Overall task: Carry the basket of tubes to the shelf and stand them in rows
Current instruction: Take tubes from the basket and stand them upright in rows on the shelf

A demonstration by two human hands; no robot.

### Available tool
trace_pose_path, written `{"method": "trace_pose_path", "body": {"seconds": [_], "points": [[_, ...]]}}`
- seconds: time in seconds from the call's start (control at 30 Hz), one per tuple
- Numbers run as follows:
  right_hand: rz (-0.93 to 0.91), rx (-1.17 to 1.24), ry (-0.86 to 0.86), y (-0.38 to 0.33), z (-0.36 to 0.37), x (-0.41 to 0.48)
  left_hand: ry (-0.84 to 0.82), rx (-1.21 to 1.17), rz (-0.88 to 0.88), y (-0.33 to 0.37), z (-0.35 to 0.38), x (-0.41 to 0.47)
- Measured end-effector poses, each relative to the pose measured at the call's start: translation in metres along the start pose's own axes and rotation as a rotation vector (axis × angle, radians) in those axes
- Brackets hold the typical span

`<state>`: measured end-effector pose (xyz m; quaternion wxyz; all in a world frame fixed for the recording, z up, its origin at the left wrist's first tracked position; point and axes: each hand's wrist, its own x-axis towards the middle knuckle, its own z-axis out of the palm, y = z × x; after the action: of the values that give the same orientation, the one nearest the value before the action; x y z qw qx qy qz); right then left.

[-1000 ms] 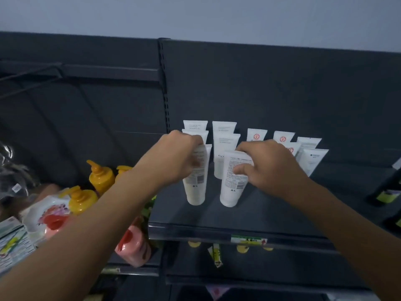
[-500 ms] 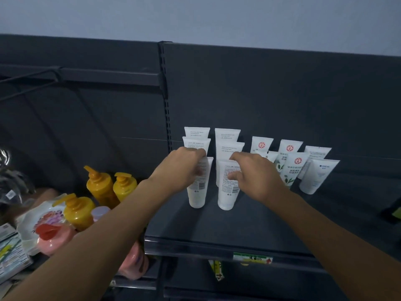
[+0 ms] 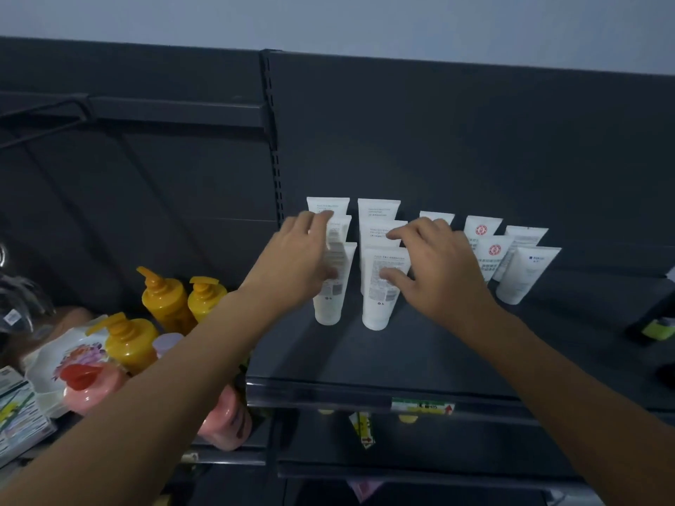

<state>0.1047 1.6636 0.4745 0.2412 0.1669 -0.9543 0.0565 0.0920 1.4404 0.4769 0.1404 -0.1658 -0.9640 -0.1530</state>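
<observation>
White tubes stand cap-down in rows on the dark shelf (image 3: 420, 363). The two left rows each hold three tubes; their front tubes are the front-left tube (image 3: 330, 304) and the front tube of the second row (image 3: 380, 304). My left hand (image 3: 296, 264) hovers over the left row with fingers spread, fingertips near the tube tops. My right hand (image 3: 434, 268) is spread beside the second row, thumb touching its front tube. More white tubes, some with a red emblem (image 3: 493, 257), stand to the right. The basket is out of view.
Yellow pump bottles (image 3: 164, 301) and pink bottles (image 3: 91, 388) crowd the neighbouring shelf to the left. A flowered white pack (image 3: 69, 359) lies there too. A price label (image 3: 420, 407) sits on the shelf's front edge. A lower shelf lies beneath.
Both hands have let go of the two front tubes and opened, fingers now spread above them. The tubes stay standing where they were set.
</observation>
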Motion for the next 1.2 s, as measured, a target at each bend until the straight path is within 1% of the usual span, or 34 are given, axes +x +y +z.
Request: {"method": "trace_pose_path", "body": {"seconds": [0.07,0.13,0.33,0.5,0.63,0.77,0.83,0.93,1.0,1.1,1.2], "points": [[-0.023,0.029,0.072,-0.008,-0.008,-0.013,0.109,-0.003,0.023,0.002,-0.005,-0.019],[-0.031,0.052,0.073,-0.02,-0.015,-0.026,0.114,0.003,0.065,0.004,-0.009,-0.041],[0.01,0.208,-0.057,-0.071,-0.012,-0.084,-0.009,-0.053,0.122,-0.011,-0.006,-0.114],[0.038,0.335,-0.193,-0.113,0.037,-0.161,-0.159,-0.128,0.062,-0.039,0.038,-0.191],[0.04,0.385,-0.426,-0.14,0.098,-0.23,-0.326,-0.173,0.002,-0.06,0.098,-0.254],[0.1,0.43,-0.701,-0.164,0.171,-0.297,-0.593,-0.161,-0.048,-0.075,0.175,-0.319],[0.13,0.457,-0.832,-0.175,0.21,-0.329,-0.741,-0.117,-0.066,-0.079,0.215,-0.349],[0.155,0.434,-0.973,-0.187,0.267,-0.369,-0.961,0.016,-0.078,-0.088,0.275,-0.386],[0.167,0.444,-1.029,-0.195,0.304,-0.387,-1.039,0.097,-0.045,-0.098,0.314,-0.404],[0.193,0.447,-1.075,-0.204,0.358,-0.405,-1.104,0.215,0.019,-0.116,0.364,-0.419],[0.166,0.389,-1.11,-0.209,0.403,-0.418,-1.117,0.274,0.016,-0.124,0.399,-0.418]]}}
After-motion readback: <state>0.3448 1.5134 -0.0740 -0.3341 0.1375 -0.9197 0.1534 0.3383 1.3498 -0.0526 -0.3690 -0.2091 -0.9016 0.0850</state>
